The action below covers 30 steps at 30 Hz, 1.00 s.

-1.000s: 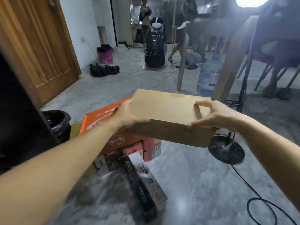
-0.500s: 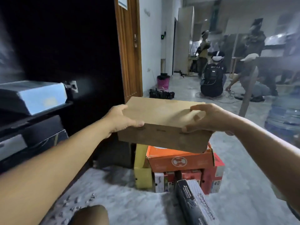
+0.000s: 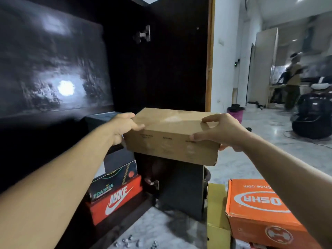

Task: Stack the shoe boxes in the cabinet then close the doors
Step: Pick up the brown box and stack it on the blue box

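I hold a plain brown cardboard shoe box (image 3: 172, 135) level in the air with both hands. My left hand (image 3: 124, 126) grips its left end and my right hand (image 3: 224, 132) grips its right end. The box hangs in front of the dark open cabinet (image 3: 161, 69). Inside the cabinet at lower left stands a stack: a red Nike box (image 3: 116, 200) at the bottom, a black box with green lettering (image 3: 115, 180) on it, and dark boxes (image 3: 115, 157) above, partly hidden by my left arm.
An orange shoe box (image 3: 258, 211) and a yellow box (image 3: 216, 212) sit on the marble floor at lower right. The cabinet door (image 3: 179, 60) stands open beside a wooden frame. Small screws (image 3: 133, 243) lie on the floor. People (image 3: 294, 87) are at the back right.
My view has swung left from the floor pile to the cabinet. The brown box has moved with both hands toward the cabinet opening, above the stacked boxes.
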{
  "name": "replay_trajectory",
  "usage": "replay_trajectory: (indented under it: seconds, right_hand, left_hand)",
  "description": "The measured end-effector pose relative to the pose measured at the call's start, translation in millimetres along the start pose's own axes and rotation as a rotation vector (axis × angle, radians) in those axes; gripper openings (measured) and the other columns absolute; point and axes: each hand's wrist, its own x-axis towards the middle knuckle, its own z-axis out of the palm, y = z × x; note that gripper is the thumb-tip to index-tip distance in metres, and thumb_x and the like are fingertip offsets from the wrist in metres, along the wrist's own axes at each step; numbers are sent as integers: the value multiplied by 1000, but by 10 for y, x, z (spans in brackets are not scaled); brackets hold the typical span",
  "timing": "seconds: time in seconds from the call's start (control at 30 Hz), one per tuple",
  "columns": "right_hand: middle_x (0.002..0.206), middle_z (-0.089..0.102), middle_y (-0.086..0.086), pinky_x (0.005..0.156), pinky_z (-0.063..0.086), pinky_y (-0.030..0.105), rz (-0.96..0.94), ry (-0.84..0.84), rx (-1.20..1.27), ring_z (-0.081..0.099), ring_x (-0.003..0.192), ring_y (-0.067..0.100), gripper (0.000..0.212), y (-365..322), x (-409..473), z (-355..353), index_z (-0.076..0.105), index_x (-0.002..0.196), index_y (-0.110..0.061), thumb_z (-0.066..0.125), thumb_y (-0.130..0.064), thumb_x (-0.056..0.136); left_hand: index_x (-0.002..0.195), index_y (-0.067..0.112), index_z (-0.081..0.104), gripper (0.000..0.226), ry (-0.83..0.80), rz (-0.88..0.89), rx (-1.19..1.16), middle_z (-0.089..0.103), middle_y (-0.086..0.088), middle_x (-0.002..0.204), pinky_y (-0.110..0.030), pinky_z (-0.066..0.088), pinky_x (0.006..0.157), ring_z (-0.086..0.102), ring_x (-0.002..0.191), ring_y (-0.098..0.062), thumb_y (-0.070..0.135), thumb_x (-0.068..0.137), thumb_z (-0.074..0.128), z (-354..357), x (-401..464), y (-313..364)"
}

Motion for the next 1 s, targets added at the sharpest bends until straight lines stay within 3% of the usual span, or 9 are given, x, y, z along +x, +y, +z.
replay_trajectory:
  seconds: [0.1, 0.17, 0.23, 0.37, 0.57, 0.67, 0.77, 0.9, 1.0]
  right_hand:
    - [105, 49, -5, 55, 60, 34, -20, 18, -5, 57, 84, 15, 85, -197, 290, 234, 56, 127, -27, 87, -52, 52]
    - [109, 48, -4, 58, 61, 36, -57, 41, 11, 58, 91, 18, 87, -298, 532, 408, 55, 128, -25, 87, -53, 53]
    - [108, 48, -4, 63, 61, 35, -114, 79, 33, 58, 93, 18, 85, -402, 741, 554, 56, 129, -22, 86, -53, 55]
    - [120, 52, 3, 71, 60, 37, -185, 101, 88, 59, 100, 19, 84, -573, 1259, 882, 56, 130, -19, 85, -49, 57]
    - [106, 62, 6, 63, 59, 29, -197, 28, 137, 65, 83, 19, 46, -701, 1850, 1431, 70, 97, -20, 87, -32, 56]
    - [108, 61, 6, 69, 59, 29, -197, 20, 160, 64, 90, 21, 53, -720, 2056, 1689, 68, 105, -17, 88, -33, 58]
    - [114, 58, 6, 80, 58, 35, -234, 25, 163, 61, 97, 23, 53, -766, 2199, 1864, 67, 107, -23, 86, -40, 61]
    - [111, 58, -5, 55, 46, 8, -353, 0, 212, 59, 90, 8, 62, -843, 2344, 2034, 54, 133, -24, 78, -33, 77]
    - [118, 57, -7, 55, 42, 9, -391, -81, 180, 56, 82, 4, 46, -922, 2467, 2161, 49, 138, -24, 57, -25, 93]
  left_hand:
    - [132, 19, 50, 60, 82, -21, 12, 54, -6, 123, -63, 48, 79, 50, 114, -36, 6, 79, 74, -224, 282, 28]
    - [98, 18, 58, 25, 171, 2, 17, 55, -2, 101, -56, 51, 66, 53, 95, -32, 9, 81, 73, -382, 536, 75]
    - [84, 20, 54, 22, 249, 17, -9, 55, -4, 93, -52, 53, 68, 55, 84, -28, 13, 80, 74, -525, 789, 129]
    - [120, 11, 54, 54, 363, 7, -110, 64, -11, 110, -42, 55, 76, 63, 92, -28, 19, 72, 79, -855, 1376, 118]
    - [122, 13, 50, 59, 511, 54, -166, 63, -11, 115, -33, 48, 71, 63, 97, -28, 23, 71, 79, -1172, 1974, -87]
    - [111, 12, 52, 51, 516, 61, -136, 63, -10, 116, -35, 48, 89, 62, 101, -27, 28, 71, 80, -1253, 2201, -224]
    - [114, 11, 53, 51, 523, 88, -113, 61, -7, 117, -30, 41, 83, 58, 103, -23, 35, 75, 77, -1276, 2378, -361]
    - [125, 12, 53, 49, 531, 104, -69, 59, -2, 119, -26, 37, 81, 55, 94, -19, 39, 86, 66, -1248, 2524, -494]
    - [140, 12, 42, 62, 540, 86, -38, 51, -6, 135, -26, 34, 90, 51, 119, -25, 40, 88, 63, -1214, 2579, -528]
